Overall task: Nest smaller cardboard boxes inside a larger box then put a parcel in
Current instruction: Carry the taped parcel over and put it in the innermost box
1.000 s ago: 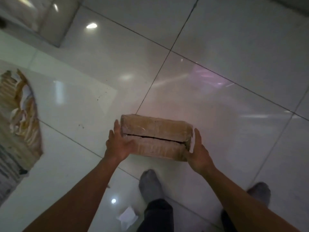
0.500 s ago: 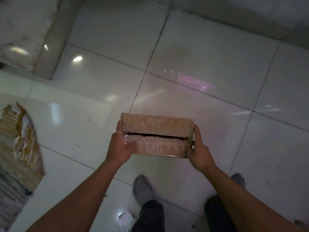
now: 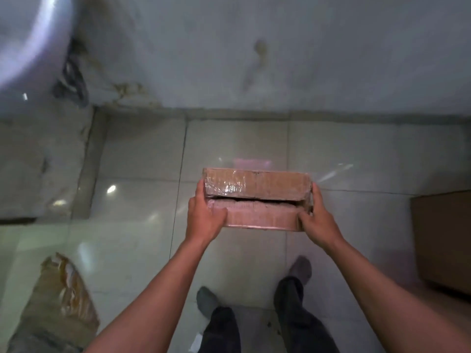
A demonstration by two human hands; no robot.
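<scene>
I hold a small brown cardboard box (image 3: 257, 197) in the air at waist height, in the middle of the view. Its top flaps are taped shiny and a dark slit runs between them. My left hand (image 3: 205, 216) grips its left end and my right hand (image 3: 317, 216) grips its right end. A larger brown cardboard box (image 3: 444, 240) stands on the floor at the right edge, only partly in view.
A torn, flattened piece of cardboard (image 3: 61, 299) lies on the glossy tile floor at the lower left. A stained white wall (image 3: 254, 52) rises just ahead. My two feet in grey socks (image 3: 300, 270) stand below the box. A scrap of white paper (image 3: 196, 343) lies by my legs.
The view has swung up and to the right while I carry the box: the wall now fills the top, and the larger box has come into view at the right.
</scene>
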